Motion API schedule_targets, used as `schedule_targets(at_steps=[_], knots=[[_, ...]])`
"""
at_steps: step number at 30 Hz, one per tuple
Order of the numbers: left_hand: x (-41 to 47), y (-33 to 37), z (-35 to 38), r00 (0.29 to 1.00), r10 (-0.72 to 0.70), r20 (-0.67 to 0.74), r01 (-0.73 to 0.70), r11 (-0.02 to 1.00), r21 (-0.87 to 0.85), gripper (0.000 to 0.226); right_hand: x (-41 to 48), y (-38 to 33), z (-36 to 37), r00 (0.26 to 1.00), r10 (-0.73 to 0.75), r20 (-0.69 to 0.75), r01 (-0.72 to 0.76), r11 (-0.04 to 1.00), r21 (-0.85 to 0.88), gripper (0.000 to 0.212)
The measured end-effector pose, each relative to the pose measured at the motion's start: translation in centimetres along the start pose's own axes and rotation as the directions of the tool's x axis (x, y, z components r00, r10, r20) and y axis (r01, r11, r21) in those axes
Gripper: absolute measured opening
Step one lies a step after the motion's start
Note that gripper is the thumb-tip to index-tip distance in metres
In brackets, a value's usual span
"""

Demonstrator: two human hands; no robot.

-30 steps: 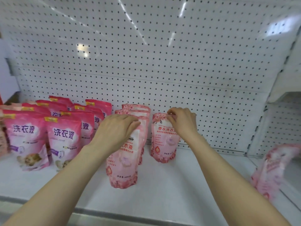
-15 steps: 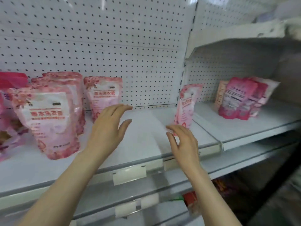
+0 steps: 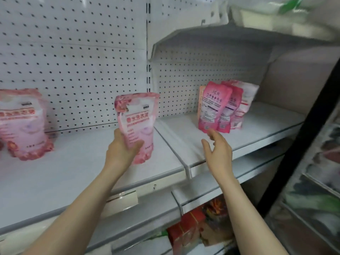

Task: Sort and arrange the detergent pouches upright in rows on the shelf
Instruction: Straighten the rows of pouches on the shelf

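My left hand grips a light pink detergent pouch by its lower part and holds it upright above the white shelf. My right hand hovers open, fingers spread, just in front of a cluster of darker pink pouches that stand bunched on the right shelf section. Another light pink pouch stands upright at the far left of the shelf.
A white pegboard wall backs the shelf. A raised divider edge separates the left and right shelf sections. An upper shelf overhangs the right section. Red packaged goods sit on the shelf below. A dark post runs along the right.
The view has swung to the right. My left hand, empty before, now holds the light pink pouch that leaned near the divider. My right hand has moved toward the darker pouches.
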State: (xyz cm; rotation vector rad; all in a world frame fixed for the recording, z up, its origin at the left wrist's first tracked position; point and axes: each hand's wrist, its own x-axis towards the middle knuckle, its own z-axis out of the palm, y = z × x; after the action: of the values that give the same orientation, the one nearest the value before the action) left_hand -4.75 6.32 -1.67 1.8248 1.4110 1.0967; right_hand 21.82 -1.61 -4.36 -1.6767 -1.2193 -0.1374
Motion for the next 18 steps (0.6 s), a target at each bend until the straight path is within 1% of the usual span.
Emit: schedule_targets(at_steps=[3,7,9,12,14,16,18], knots=[[1.0,0.8,2.2,0.994,-0.034,-0.104,0.032,0.999,-0.022,0.042,5.3,3.6,-0.7,0.995,0.073,-0.071,-0.071,0.997,0.026,0.044],[1.2,2.3,4.9,0.987,-0.046,-0.152,0.041,0.998,-0.036,0.040,11.3,5.3,-0.4,0.982,0.175,-0.064,-0.168,0.981,0.098,0.053],[1.4,2.8,5.7,0.983,-0.061,-0.172,0.056,0.998,-0.033,0.041,13.4,5.9,0.5,0.982,0.187,-0.028,-0.183,0.979,0.090,0.050],[1.6,3.0,6.3,0.974,-0.076,-0.212,0.074,0.997,-0.018,0.041,14.8,6.5,2.0,0.976,0.215,0.040,-0.218,0.972,0.085,0.035],[1.5,3.1,6.5,0.970,-0.095,-0.225,0.092,0.995,-0.025,0.041,15.0,6.2,2.3,0.978,0.210,0.007,-0.210,0.975,0.074,0.028],[1.4,3.0,6.6,0.967,-0.102,-0.235,0.097,0.995,-0.033,0.042,14.8,5.4,2.5,0.983,0.178,-0.040,-0.176,0.983,0.060,0.031],[1.4,3.0,6.7,0.966,-0.096,-0.241,0.089,0.995,-0.037,0.044,14.2,4.4,2.9,0.992,0.113,-0.056,-0.111,0.993,0.035,0.037]])
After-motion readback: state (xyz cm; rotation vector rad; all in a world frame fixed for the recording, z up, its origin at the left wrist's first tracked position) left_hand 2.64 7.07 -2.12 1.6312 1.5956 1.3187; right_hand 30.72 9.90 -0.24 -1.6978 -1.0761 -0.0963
